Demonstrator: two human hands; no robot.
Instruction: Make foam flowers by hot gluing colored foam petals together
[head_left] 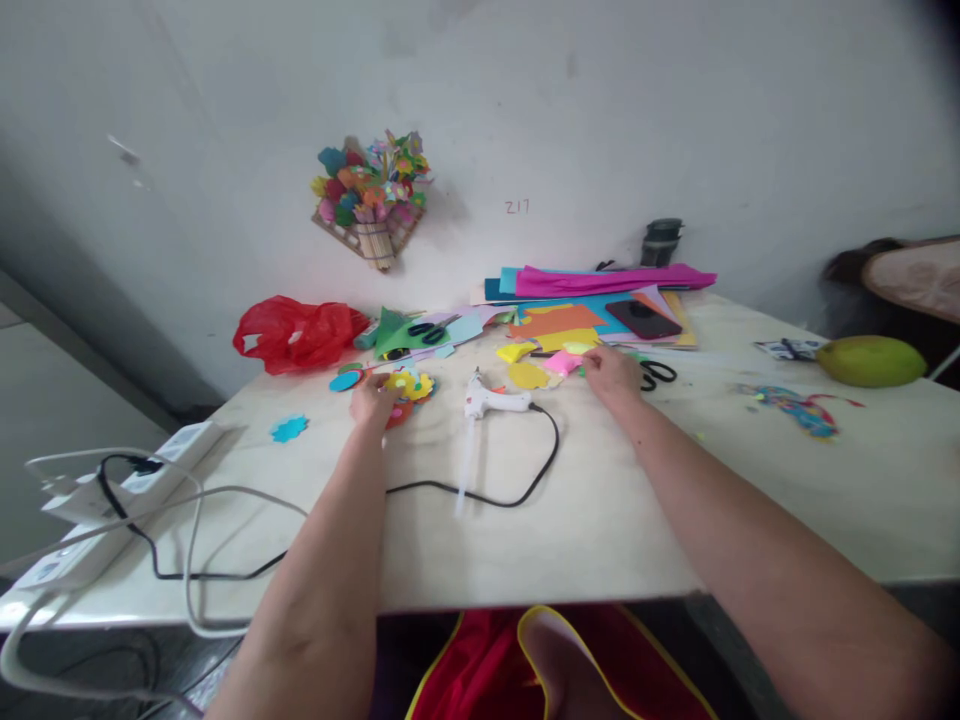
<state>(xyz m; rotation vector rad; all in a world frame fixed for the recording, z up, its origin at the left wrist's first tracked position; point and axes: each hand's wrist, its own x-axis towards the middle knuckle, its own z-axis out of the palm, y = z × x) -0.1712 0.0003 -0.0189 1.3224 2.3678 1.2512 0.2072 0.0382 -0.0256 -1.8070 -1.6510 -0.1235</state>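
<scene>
My left hand [373, 402] is at the left pile of cut-outs, fingers curled against the edge of a yellow scalloped paper flower [411, 384]. An orange-red cut-out [399, 412] lies just beneath, and a blue disc [346, 381] is beside the hand. My right hand [613, 375] has its fingers drawn together at the edge of a pink cut-out [564, 363]; whatever is between them is too small to make out. Yellow pieces [529, 376] lie left of it. Between my hands a white hot glue gun [495, 401] rests on the table, with a clear glue stick [466, 465] at its rear.
The glue gun's black cord [517, 503] loops toward a white power strip [112, 510] at left. Scissors [433, 331], a red plastic bag [296, 335], coloured sheets [562, 320] and a phone [643, 319] lie behind. More scissors handles [660, 373] and a yellow-green fruit [871, 361] are at right.
</scene>
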